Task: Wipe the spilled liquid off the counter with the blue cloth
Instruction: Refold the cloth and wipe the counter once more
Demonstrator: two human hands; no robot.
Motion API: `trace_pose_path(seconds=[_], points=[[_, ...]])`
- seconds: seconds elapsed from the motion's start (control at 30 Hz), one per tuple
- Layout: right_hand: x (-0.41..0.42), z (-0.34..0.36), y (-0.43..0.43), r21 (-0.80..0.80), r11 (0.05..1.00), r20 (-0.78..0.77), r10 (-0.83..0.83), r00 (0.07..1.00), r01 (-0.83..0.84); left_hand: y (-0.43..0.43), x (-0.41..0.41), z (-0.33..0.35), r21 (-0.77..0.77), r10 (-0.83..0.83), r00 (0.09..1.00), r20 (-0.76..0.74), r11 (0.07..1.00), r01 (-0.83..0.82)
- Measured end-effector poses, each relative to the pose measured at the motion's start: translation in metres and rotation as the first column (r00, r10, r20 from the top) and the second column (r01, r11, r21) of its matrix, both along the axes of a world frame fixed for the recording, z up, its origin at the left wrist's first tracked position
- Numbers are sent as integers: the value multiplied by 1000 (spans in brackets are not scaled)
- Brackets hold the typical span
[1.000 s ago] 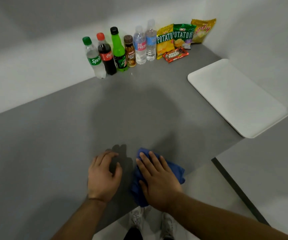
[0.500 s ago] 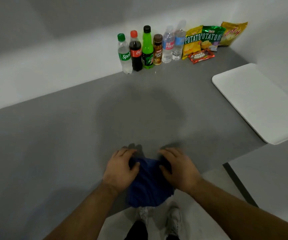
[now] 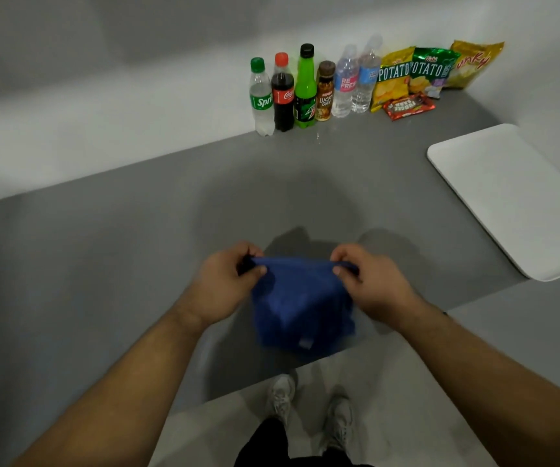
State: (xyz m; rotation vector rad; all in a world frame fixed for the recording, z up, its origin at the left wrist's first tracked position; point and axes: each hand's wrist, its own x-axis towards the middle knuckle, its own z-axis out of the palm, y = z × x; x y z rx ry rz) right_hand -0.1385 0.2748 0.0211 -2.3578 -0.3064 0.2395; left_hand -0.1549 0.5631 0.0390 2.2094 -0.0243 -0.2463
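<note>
The blue cloth (image 3: 300, 306) hangs spread between my two hands above the near edge of the grey counter (image 3: 103, 251). My left hand (image 3: 226, 281) pinches its upper left corner and my right hand (image 3: 369, 281) pinches its upper right corner. The cloth's lower part is blurred. A small glint of liquid (image 3: 318, 138) shows on the counter just in front of the bottles.
Several drink bottles (image 3: 305, 89) stand in a row against the back wall, with snack bags (image 3: 420, 75) to their right. A white tray (image 3: 511, 197) lies at the right. The counter's front edge runs below the cloth, above the floor and my shoes.
The cloth lay flat under my right hand a second ago. Both hands then took it by its corners and lifted it off the counter, stretched between them.
</note>
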Motion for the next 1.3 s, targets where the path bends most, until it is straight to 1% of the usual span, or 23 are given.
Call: trace_pose_path(seconds=[0.07, 0.13, 0.17, 0.23, 0.3, 0.4, 0.5, 0.6, 0.7, 0.73, 0.77, 0.83, 0.87, 0.93, 0.97, 1.0, 1.07, 1.1, 1.13, 1.17, 1.2, 1.23, 1.3], points=[[6, 22, -7, 113, 993, 163, -53, 985, 35, -4, -1, 19, -188, 51, 995, 85, 982, -34], [5, 37, -12, 154, 988, 293, -31, 956, -15, -7, -8, 30, -300, 58, 987, 148, 954, -11], [2, 39, -14, 141, 989, 336, -5, 942, -45, -9, -13, 31, -326, 55, 985, 162, 945, 0], [-8, 33, -19, 59, 994, 370, 63, 927, -91, -11, -25, 25, -309, 39, 988, 148, 951, 8], [-22, 15, -23, -42, 988, 323, 155, 934, -149, -14, -41, 9, -274, 20, 997, 71, 962, 0], [-51, -11, -25, -166, 951, 79, 278, 957, -263, -15, -72, -22, -158, -57, 991, -120, 987, 38], [-65, -24, -29, -160, 939, -30, 305, 952, -306, -13, -90, -42, -137, -63, 963, -261, 990, 27], [-56, -24, -26, -81, 968, -61, 234, 970, -239, -8, -80, -46, -191, 58, 969, -241, 976, -106], [-26, -32, -12, -51, 994, 13, 98, 995, -97, -15, -56, -43, -219, 225, 956, -189, 939, -264], [-16, -33, -5, -74, 996, 40, 60, 997, -57, -18, -47, -42, -178, 281, 947, -154, 935, -306], [-7, -34, 1, -128, 991, 109, 57, 992, -43, -22, -40, -40, -89, 337, 936, -98, 934, -345], [1, -37, 10, -249, 963, 261, 168, 951, -102, -32, -37, -35, 148, 381, 923, 60, 911, -386], [2, -42, 12, -314, 936, 283, 253, 925, -160, -41, -41, -33, 215, 338, 933, 125, 909, -358], [-1, -55, 13, -396, 880, 149, 343, 928, -261, -68, -56, -37, 308, 184, 969, 167, 923, -229], [-4, -60, 15, -394, 874, 68, 336, 939, -284, -83, -66, -42, 346, 132, 979, 152, 921, -178], [-7, -63, 18, -378, 882, 19, 311, 950, -281, -98, -73, -47, 375, 124, 985, 120, 913, -161], [-15, -64, 25, -366, 897, -16, 259, 966, -247, -118, -76, -51, 398, 210, 977, 19, 895, -200], [-20, -62, 31, -358, 899, -20, 264, 964, -254, -122, -73, -52, 415, 251, 968, -25, 883, -218], [-24, -59, 39, -359, 890, -35, 287, 957, -281, -123, -68, -53, 449, 264, 963, -49, 867, -215], [-30, -59, 45, -310, 894, -103, 307, 946, -324, -120, -67, -55, 471, 262, 961, -85, 861, -192], [-36, -62, 48, -248, 908, -178, 299, 937, -337, -114, -66, -59, 494, 259, 961, -92, 851, -182], [-39, -65, 49, -169, 939, -209, 264, 942, -301, -107, -65, -66, 516, 246, 967, -70, 838, -176], [-36, -66, 46, -64, 983, -199, 159, 967, -175, -93, -62, -77, 541, 225, 974, 8, 818, -194]])
